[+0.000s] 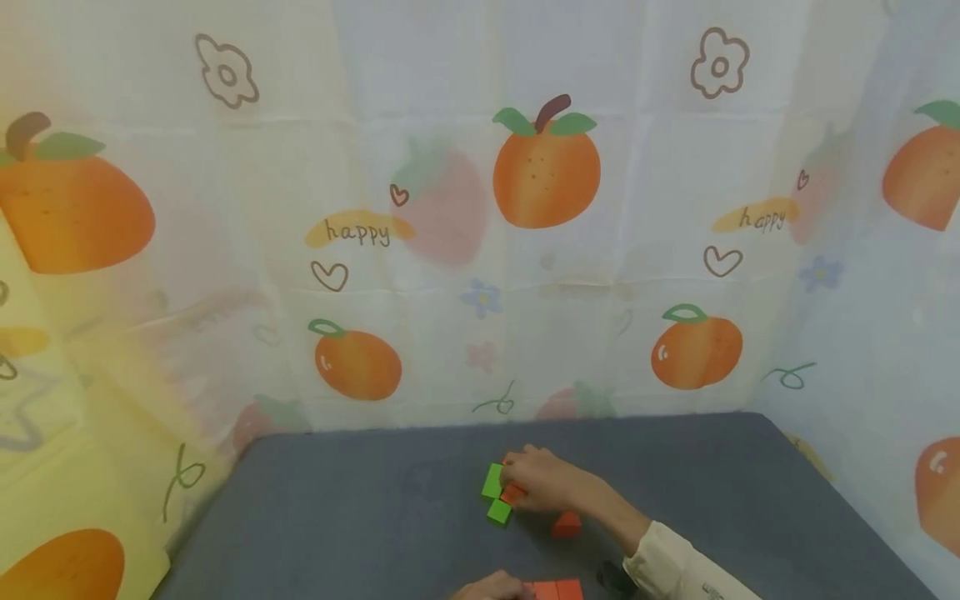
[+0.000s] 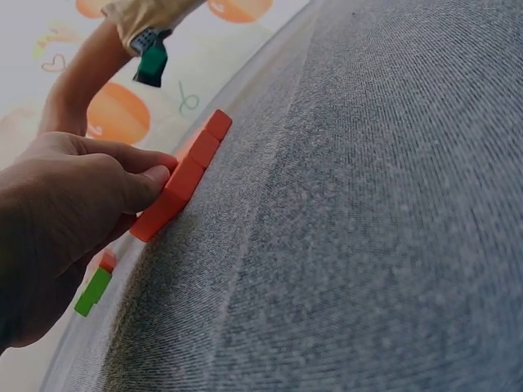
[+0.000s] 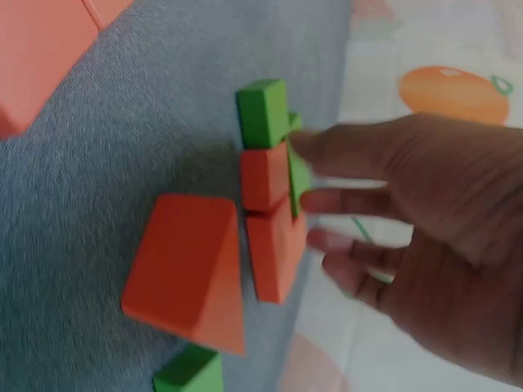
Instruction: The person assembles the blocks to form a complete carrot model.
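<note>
— What's cut off or hard to read here?

— The left hand [image 1: 491, 588] is mostly below the head view's edge. The wrist view shows its fingers [image 2: 139, 184] lying loosely curled, tips against a row of orange blocks [image 2: 184, 186] on the grey worktop [image 2: 368, 229]; I see no real grip. The right hand [image 1: 543, 481] covers much of its own cluster.

— And its fingers?

— Fairly straight, slightly spread, tips [image 3: 306, 147] touching a green block [image 3: 263, 111] stacked with orange blocks [image 3: 274, 216]. Whether they pinch anything, I cannot tell; the view is blurred.

— Anything else near?

— An orange wedge [image 3: 188, 269] just beside the cluster, away from the fingertips, and another green block [image 1: 498, 512] nearby. A fruit-print cloth [image 1: 480, 208] backs the worktop.
</note>
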The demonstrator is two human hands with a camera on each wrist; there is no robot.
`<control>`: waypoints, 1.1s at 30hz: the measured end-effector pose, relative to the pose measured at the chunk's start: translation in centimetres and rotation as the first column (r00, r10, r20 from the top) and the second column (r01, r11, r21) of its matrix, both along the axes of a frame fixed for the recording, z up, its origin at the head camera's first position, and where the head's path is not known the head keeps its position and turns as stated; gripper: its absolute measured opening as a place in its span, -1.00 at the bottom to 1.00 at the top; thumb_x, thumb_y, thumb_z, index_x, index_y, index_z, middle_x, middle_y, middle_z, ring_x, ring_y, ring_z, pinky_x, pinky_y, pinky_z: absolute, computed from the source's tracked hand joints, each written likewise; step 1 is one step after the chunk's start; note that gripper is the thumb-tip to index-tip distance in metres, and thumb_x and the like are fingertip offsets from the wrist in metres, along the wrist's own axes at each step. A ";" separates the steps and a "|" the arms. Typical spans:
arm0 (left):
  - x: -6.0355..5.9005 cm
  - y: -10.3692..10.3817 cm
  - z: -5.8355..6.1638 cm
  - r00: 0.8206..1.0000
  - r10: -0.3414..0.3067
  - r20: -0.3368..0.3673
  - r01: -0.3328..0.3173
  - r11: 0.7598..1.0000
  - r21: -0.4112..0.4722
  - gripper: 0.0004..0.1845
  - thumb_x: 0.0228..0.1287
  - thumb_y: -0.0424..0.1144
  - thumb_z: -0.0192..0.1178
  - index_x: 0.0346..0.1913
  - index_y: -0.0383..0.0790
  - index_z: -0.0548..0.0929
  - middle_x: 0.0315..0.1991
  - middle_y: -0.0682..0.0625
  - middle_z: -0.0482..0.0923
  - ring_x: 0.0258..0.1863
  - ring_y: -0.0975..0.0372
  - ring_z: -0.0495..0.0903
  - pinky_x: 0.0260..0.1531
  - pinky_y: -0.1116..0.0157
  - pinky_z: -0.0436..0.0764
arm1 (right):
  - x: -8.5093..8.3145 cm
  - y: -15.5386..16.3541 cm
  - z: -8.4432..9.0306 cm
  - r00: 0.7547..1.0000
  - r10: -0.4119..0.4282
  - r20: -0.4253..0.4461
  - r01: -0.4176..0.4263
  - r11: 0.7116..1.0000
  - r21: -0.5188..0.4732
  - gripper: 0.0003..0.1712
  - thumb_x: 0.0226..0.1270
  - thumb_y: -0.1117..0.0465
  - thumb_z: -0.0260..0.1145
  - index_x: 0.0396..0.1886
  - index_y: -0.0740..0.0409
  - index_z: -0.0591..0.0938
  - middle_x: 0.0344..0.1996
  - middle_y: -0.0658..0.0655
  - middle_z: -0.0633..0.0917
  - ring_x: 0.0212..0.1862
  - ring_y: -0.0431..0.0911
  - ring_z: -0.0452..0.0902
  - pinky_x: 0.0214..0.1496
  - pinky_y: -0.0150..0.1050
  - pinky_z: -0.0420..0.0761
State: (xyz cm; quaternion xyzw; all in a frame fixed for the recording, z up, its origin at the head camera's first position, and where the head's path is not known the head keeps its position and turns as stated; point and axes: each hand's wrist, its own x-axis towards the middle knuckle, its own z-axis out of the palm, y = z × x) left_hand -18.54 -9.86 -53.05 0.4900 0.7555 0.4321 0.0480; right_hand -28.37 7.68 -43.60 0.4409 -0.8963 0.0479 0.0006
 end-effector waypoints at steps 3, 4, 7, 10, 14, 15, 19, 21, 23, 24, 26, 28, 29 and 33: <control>0.6 0.0 -0.1 0.993 0.104 -0.052 -0.106 0.994 -0.037 -0.84 0.33 -0.31 0.02 -0.17 -0.26 0.59 -0.34 0.04 0.57 -0.34 0.46 0.48 -0.44 0.50 0.49 | -0.1 -0.5 -0.9 0.998 -0.034 -0.051 0.035 0.999 0.031 -0.91 0.10 0.16 0.37 -0.36 -0.04 0.65 -0.41 -0.13 0.50 -0.45 -0.20 0.20 -0.44 -0.36 0.23; 0.8 0.0 0.0 0.990 0.138 -0.026 -0.139 0.988 -0.063 -0.83 0.33 -0.27 0.03 -0.16 -0.22 0.60 -0.32 0.06 0.58 -0.31 0.47 0.48 -0.42 0.52 0.48 | 0.0 -0.6 -1.1 0.997 -0.041 -0.070 0.044 0.998 0.039 -0.94 0.10 0.17 0.37 -0.39 -0.04 0.65 -0.43 -0.13 0.48 -0.46 -0.19 0.19 -0.44 -0.35 0.21; 0.9 0.1 0.1 0.986 0.162 -0.030 -0.163 0.984 -0.073 -0.82 0.33 -0.25 0.04 -0.16 -0.22 0.61 -0.33 0.07 0.58 -0.33 0.48 0.47 -0.44 0.52 0.48 | 0.1 -0.7 -1.5 0.990 -0.063 -0.123 0.069 0.996 0.051 -0.91 0.07 0.15 0.39 -0.39 -0.07 0.64 -0.41 -0.13 0.46 -0.42 -0.18 0.19 -0.41 -0.33 0.21; 1.1 0.0 0.0 0.986 0.165 0.002 -0.165 0.986 -0.034 -0.80 0.35 -0.22 0.01 -0.14 -0.17 0.62 -0.30 0.13 0.58 -0.35 0.52 0.47 -0.45 0.53 0.48 | 0.1 -0.7 -1.3 0.987 -0.072 -0.143 0.084 0.993 0.081 -0.75 -0.01 0.16 0.45 -0.28 -0.11 0.64 -0.31 -0.12 0.49 -0.35 -0.16 0.22 -0.37 -0.31 0.22; 1.3 -0.2 0.0 0.988 0.150 0.032 -0.150 0.989 -0.004 -0.79 0.38 -0.20 -0.02 -0.10 -0.12 0.61 -0.27 0.14 0.57 -0.35 0.54 0.46 -0.45 0.53 0.49 | 0.0 -0.5 -1.1 0.985 -0.068 -0.159 0.083 0.992 0.092 -0.73 0.03 0.26 0.43 -0.28 -0.18 0.65 -0.30 -0.11 0.49 -0.33 -0.17 0.17 -0.34 -0.31 0.18; 1.3 -0.3 0.1 0.988 0.148 0.037 -0.147 0.989 -0.012 -0.79 0.38 -0.19 -0.02 -0.11 -0.12 0.61 -0.27 0.15 0.57 -0.35 0.54 0.45 -0.46 0.53 0.49 | 0.0 -0.4 -1.2 0.984 -0.068 -0.163 0.083 0.993 0.089 -0.74 0.06 0.28 0.41 -0.29 -0.19 0.65 -0.32 -0.12 0.48 -0.34 -0.17 0.15 -0.34 -0.31 0.16; 1.1 -0.3 0.7 0.984 0.150 0.092 -0.142 0.987 -0.080 -0.76 0.38 -0.17 -0.02 -0.11 -0.17 0.61 -0.28 0.12 0.57 -0.35 0.53 0.46 -0.46 0.50 0.49 | -0.3 -0.3 -1.8 0.980 -0.065 -0.191 0.080 0.994 0.072 -0.77 0.14 0.26 0.34 -0.31 -0.22 0.67 -0.32 -0.10 0.49 -0.36 -0.16 0.12 -0.35 -0.31 0.13; 0.8 -0.4 1.1 0.978 0.148 0.149 -0.126 0.981 -0.145 -0.72 0.38 -0.16 -0.02 -0.06 -0.21 0.61 -0.25 0.10 0.57 -0.31 0.51 0.46 -0.42 0.46 0.50 | -0.3 -0.2 -1.9 0.976 -0.069 -0.205 0.084 0.994 0.068 -0.79 0.14 0.24 0.35 -0.31 -0.23 0.68 -0.31 -0.09 0.50 -0.37 -0.16 0.11 -0.35 -0.31 0.12; 0.6 -0.5 1.3 0.980 0.139 0.144 -0.111 0.976 -0.185 -0.70 0.38 -0.15 -0.03 -0.02 -0.23 0.60 -0.22 0.07 0.59 -0.27 0.49 0.48 -0.39 0.44 0.51 | -0.2 -0.3 -2.0 0.970 -0.078 -0.230 0.098 0.992 0.079 -0.84 0.12 0.20 0.37 -0.33 -0.21 0.68 -0.30 -0.09 0.50 -0.36 -0.16 0.12 -0.36 -0.31 0.12; 0.6 -0.5 1.4 0.984 0.132 0.118 -0.107 0.974 -0.198 -0.69 0.38 -0.15 -0.04 -0.02 -0.22 0.60 -0.21 0.08 0.59 -0.26 0.49 0.48 -0.39 0.45 0.51 | -0.2 -0.3 -1.9 0.968 -0.082 -0.239 0.105 0.991 0.088 -0.86 0.11 0.18 0.38 -0.33 -0.19 0.67 -0.30 -0.08 0.51 -0.36 -0.16 0.14 -0.36 -0.30 0.14; 0.6 -0.5 1.3 0.992 0.118 0.054 -0.106 0.976 -0.188 -0.70 0.39 -0.14 -0.05 -0.03 -0.19 0.62 -0.23 0.10 0.60 -0.27 0.50 0.49 -0.40 0.49 0.50 | 0.1 -0.3 -1.7 0.968 -0.087 -0.236 0.114 0.988 0.104 -0.86 0.08 0.17 0.40 -0.34 -0.13 0.66 -0.31 -0.08 0.52 -0.35 -0.17 0.23 -0.37 -0.30 0.22; 0.8 -0.5 1.1 0.994 0.111 -0.018 -0.112 0.981 -0.156 -0.71 0.39 -0.13 -0.05 -0.04 -0.15 0.62 -0.23 0.11 0.60 -0.28 0.51 0.50 -0.41 0.52 0.50 | 0.4 -0.4 -1.3 0.975 -0.095 -0.200 0.117 0.988 0.105 -0.86 0.06 0.19 0.41 -0.37 -0.07 0.64 -0.34 -0.08 0.54 -0.33 -0.16 0.33 -0.36 -0.28 0.33; 0.8 -0.6 0.9 0.993 0.111 -0.044 -0.116 0.983 -0.144 -0.71 0.39 -0.13 -0.05 -0.04 -0.13 0.61 -0.23 0.12 0.60 -0.28 0.51 0.50 -0.41 0.54 0.50 | 0.6 -0.3 -1.0 0.981 -0.099 -0.169 0.116 0.989 0.096 -0.87 0.05 0.23 0.41 -0.40 -0.06 0.63 -0.38 -0.08 0.54 -0.35 -0.16 0.37 -0.37 -0.26 0.36; 1.0 -0.6 0.6 0.993 0.102 -0.059 -0.108 0.989 -0.099 -0.73 0.40 -0.13 -0.06 -0.03 -0.08 0.60 -0.21 0.15 0.59 -0.28 0.52 0.50 -0.38 0.57 0.49 | 1.8 0.0 -0.1 0.993 -0.095 -0.069 0.099 0.994 0.050 -0.79 -0.03 0.33 0.41 -0.48 -0.04 0.56 -0.48 -0.12 0.49 -0.39 -0.18 0.38 -0.37 -0.24 0.44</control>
